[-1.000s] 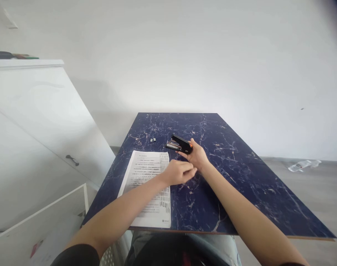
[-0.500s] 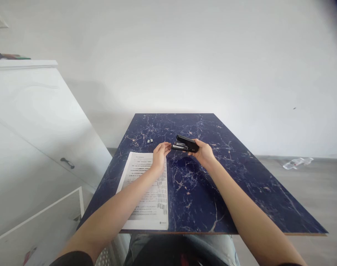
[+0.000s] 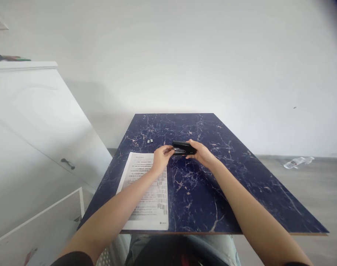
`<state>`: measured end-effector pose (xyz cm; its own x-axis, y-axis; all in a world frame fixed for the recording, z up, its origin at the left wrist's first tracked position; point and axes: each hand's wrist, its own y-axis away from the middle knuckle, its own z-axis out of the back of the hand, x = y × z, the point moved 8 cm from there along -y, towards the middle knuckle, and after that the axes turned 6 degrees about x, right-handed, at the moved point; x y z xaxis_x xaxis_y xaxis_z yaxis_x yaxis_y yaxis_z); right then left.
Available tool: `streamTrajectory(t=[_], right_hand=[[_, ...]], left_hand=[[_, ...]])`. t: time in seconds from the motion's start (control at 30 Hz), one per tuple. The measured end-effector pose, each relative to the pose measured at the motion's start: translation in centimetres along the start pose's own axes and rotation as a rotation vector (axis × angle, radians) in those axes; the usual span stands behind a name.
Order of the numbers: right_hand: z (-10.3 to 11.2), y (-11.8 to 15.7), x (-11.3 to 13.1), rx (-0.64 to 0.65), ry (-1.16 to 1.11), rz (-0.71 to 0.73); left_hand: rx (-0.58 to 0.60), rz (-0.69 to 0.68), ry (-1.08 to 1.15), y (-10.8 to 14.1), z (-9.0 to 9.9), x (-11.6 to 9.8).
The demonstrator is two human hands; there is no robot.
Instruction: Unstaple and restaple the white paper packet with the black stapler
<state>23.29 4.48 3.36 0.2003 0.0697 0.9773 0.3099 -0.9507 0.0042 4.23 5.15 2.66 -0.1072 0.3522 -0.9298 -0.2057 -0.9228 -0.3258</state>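
Note:
A black stapler (image 3: 185, 148) is held above the blue marbled table, its jaw end pointing left and its top part raised a little. My right hand (image 3: 200, 153) is wrapped round the stapler's right end. The fingers of my left hand (image 3: 162, 157) are pinched at the stapler's left tip. Under my left hand and forearm lies a stack of printed paper (image 3: 146, 221), near the table's front edge. Two small grey pieces (image 3: 150, 141), perhaps staple strips, rest on the table beyond the paper.
The blue table (image 3: 196, 207) has its far edge near a white wall. A white cabinet (image 3: 32, 122) with a dark handle stands at the left. On the floor at the right lies a clear plastic bottle (image 3: 297, 162). A white-framed panel (image 3: 41, 218) is at the lower left.
The stapler has moved slightly left and down, and its top part looks less raised. My left fingers have closed on its left tip. My right hand has shifted left with it.

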Motion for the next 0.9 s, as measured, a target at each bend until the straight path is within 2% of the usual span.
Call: streamTrajectory(t=[0.1, 0.2, 0.3, 0.47, 0.67, 0.8, 0.9], right_hand=[[0.0, 0.6, 0.6, 0.067, 0.305, 0.04], [1.3, 0.9, 1.1, 0.008, 0.641, 0.084], [2.4, 1.0, 1.1, -0.047, 0.825, 0.119], [2.6, 0.9, 0.0, -0.039, 0.775, 0.127], [2.8, 0.5, -0.8, -0.062, 0.766, 0.136], [3.3, 0.3, -0.9, -0.075, 0.782, 0.141], [3.5, 0.3, -0.9, -0.082, 0.794, 0.148]], left_hand=[[0.065, -0.032, -0.102, 0.1, -0.6, -0.2], [0.108, -0.058, -0.2, 0.4, -1.3, -0.3], [0.14, -0.061, -0.226, 0.5, -1.7, -0.3], [0.175, 0.05, -0.115, 0.3, -1.7, 0.6], [0.15, 0.056, -0.164, -0.1, -1.0, 0.7], [0.206, 0.007, -0.301, 0.2, -1.5, 0.3], [0.186, -0.062, -0.45, 0.4, -1.6, -0.2]])
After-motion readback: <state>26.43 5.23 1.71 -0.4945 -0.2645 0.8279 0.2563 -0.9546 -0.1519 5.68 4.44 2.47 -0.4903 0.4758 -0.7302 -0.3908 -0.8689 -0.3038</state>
